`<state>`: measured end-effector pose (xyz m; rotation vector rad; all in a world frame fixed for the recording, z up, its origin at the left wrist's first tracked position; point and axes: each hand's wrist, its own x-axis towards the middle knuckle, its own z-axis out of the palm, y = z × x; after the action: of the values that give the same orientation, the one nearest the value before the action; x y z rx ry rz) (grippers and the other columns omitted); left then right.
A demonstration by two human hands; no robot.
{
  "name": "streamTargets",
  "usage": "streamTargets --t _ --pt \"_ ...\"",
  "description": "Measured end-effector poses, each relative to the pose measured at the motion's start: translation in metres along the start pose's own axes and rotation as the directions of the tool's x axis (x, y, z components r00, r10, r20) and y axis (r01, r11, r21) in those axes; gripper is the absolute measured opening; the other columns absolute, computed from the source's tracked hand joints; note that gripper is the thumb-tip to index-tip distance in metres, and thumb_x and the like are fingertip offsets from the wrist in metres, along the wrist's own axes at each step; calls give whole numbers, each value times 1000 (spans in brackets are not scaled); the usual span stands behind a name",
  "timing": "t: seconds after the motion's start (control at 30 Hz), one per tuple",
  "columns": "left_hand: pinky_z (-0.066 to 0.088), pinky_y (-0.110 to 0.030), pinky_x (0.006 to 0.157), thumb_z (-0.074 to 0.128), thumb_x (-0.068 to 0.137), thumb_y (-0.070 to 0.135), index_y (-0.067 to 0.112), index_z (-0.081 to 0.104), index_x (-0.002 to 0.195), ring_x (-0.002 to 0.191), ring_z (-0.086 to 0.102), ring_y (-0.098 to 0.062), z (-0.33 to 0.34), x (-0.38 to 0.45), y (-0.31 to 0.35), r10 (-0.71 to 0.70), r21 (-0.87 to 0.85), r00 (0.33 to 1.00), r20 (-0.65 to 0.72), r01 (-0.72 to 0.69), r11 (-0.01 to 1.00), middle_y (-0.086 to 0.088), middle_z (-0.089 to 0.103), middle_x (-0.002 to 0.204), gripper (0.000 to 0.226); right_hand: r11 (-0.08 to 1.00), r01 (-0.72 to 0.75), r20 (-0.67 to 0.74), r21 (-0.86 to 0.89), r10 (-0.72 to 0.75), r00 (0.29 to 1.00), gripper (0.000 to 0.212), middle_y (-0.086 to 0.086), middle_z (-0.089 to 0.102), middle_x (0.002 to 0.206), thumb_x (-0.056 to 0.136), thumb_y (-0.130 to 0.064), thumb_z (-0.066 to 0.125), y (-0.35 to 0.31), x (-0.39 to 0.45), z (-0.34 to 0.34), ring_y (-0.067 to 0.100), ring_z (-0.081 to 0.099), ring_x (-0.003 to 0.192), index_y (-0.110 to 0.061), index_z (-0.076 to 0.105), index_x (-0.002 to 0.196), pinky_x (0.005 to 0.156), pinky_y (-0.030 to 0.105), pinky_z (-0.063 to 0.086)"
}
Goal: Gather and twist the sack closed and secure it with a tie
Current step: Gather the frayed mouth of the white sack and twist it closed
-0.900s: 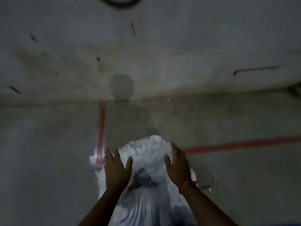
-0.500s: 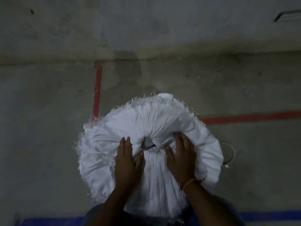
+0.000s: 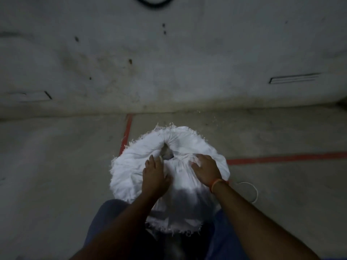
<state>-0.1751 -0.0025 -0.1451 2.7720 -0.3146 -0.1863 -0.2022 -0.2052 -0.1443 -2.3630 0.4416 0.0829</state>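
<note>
We look down at a white woven sack that stands on the concrete floor, right in front of our legs. Its frayed top edge is rolled outward into a fat ring. In the middle of the ring there is a small dark hole, and the cloth bunches in folds toward it.

Our left hand lies on the near left side of the bunched cloth. Its fingers point toward the hole and look mostly straight, pressing on the cloth. The picture is dim and a bit blurry, so they may be pinching a fold.

Our right hand lies on the near right side of the folds. Its fingers are spread and press flat on the cloth. An orange thread band goes round that wrist.

A thin white cord lies in a loop on the floor, just right of the sack. Red tape lines run over the floor behind the sack. A stained grey wall stands at the far side.
</note>
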Motion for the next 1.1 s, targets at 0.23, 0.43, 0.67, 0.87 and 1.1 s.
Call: streamTargets --t 0.23,0.43,0.67,0.87,1.1 --pt "18 -55 122 48 91 55 27 10 158 154 -5 -35 -13 -12 37 318 165 946 56 -323 932 -17 -7 166 82 903 -327 -108 277 368 924 52 24 59 132 86 -32 62 45 -17 -29 39 58 120 -3 57 129 103 42 47" --pt "10 -54 121 42 97 51 32 8 157 153 -4 -38 12 9 51 360 246 897 256 -420 873 -11 -9 167 71 569 -618 111 542 681 724 82 23 61 129 67 -43 70 91 12 -12 37 62 116 5 53 131 96 41 52" --pt "12 -55 120 33 95 56 30 7 157 151 4 -44 45 34 18 237 313 876 420 -385 868 -17 5 166 73 191 -607 434 771 540 721 68 19 70 104 76 -43 74 92 42 -11 34 68 85 2 63 125 71 34 56" --pt "9 -57 121 23 85 59 34 7 156 152 0 -42 66 44 2 224 298 866 448 -381 875 -14 4 166 77 -130 -571 581 810 307 754 48 21 71 111 86 -36 57 82 31 -51 38 62 104 0 70 115 95 43 47" --pt "12 -55 121 36 90 54 34 6 157 153 -4 -39 57 36 11 200 204 857 475 -328 922 -14 0 167 76 161 -458 384 875 346 856 48 19 69 116 76 -10 61 78 8 -74 36 64 97 -2 65 123 81 39 53"
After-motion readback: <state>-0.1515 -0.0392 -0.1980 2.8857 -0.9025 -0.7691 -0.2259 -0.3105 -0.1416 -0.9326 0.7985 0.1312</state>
